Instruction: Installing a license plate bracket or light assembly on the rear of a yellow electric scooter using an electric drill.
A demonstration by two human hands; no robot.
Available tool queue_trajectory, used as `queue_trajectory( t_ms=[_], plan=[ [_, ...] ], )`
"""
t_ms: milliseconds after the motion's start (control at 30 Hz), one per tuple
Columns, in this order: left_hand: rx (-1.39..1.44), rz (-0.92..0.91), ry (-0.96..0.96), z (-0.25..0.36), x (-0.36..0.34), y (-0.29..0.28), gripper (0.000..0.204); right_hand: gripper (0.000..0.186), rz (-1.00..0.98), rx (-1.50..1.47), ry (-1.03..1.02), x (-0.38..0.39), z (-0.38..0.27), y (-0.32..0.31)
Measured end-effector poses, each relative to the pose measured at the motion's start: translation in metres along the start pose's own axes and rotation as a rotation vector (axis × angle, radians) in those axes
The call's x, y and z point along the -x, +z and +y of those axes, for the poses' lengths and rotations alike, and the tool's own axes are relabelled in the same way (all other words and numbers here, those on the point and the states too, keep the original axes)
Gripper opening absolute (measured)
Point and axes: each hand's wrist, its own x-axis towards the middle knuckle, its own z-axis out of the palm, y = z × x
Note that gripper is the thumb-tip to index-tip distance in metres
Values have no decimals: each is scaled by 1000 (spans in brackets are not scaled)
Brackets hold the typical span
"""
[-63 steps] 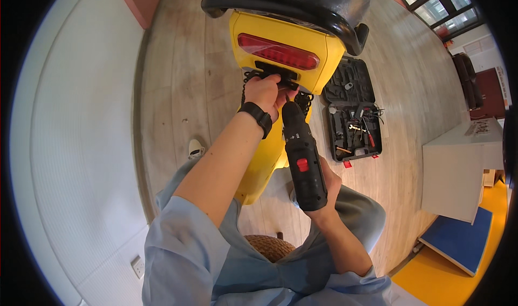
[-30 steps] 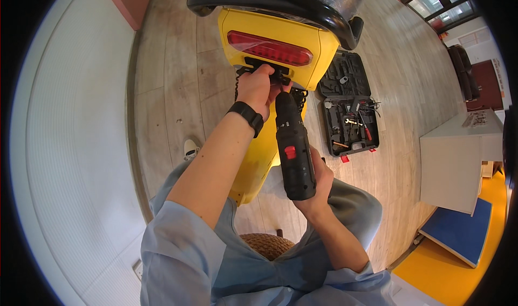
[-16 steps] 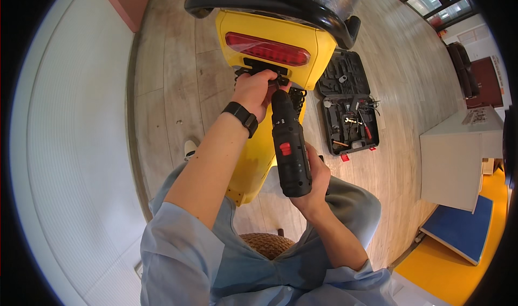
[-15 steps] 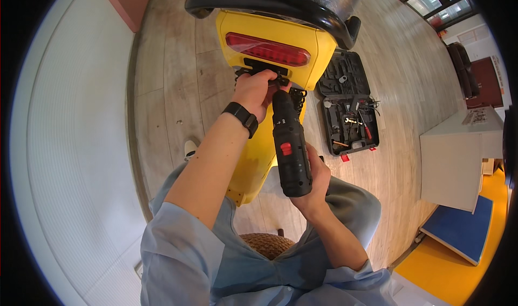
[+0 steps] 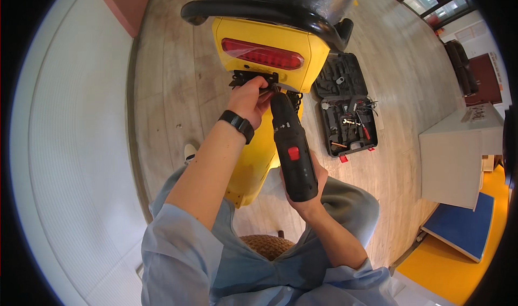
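A yellow scooter-like body [image 5: 310, 71] stands before me, with a red tail light [image 5: 263, 54] and a black grab rail [image 5: 259, 9] above it. Just beneath the light is a flat black bracket [image 5: 243, 77], which my left hand [image 5: 248, 99] pinches by its lower edge. My right hand [image 5: 314, 190] is wrapped round the handle of a black cordless drill [image 5: 294, 152] with a red switch. The drill's nose points away from me, close beside my left fingertips at the bracket. Its very tip is hard to make out. Black coiled cable [image 5: 295, 98] shows behind the drill.
On the wooden floor to the right lies an open black tool case [image 5: 325, 133] with several hand tools in it. A white wall panel [image 5: 81, 144] runs along the left. Farther right stand a pale cabinet [image 5: 450, 160] and a blue board [image 5: 464, 225].
The bracket and my left hand have shifted slightly down and left, showing more yellow below the light. The drill's rear end has swung a little right and toward me.
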Motion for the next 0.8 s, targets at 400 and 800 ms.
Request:
queue_trajectory(
  t_ms=[400, 800],
  plan=[
    [-212, -122, 88, -27, 111, 22, 28, 22, 304, 150, -164, 1, -8, -16],
    [-235, -173, 47, -54, 101, 12, 38, 45, 197, -235, 39, -3, 5, -8]
  ],
)
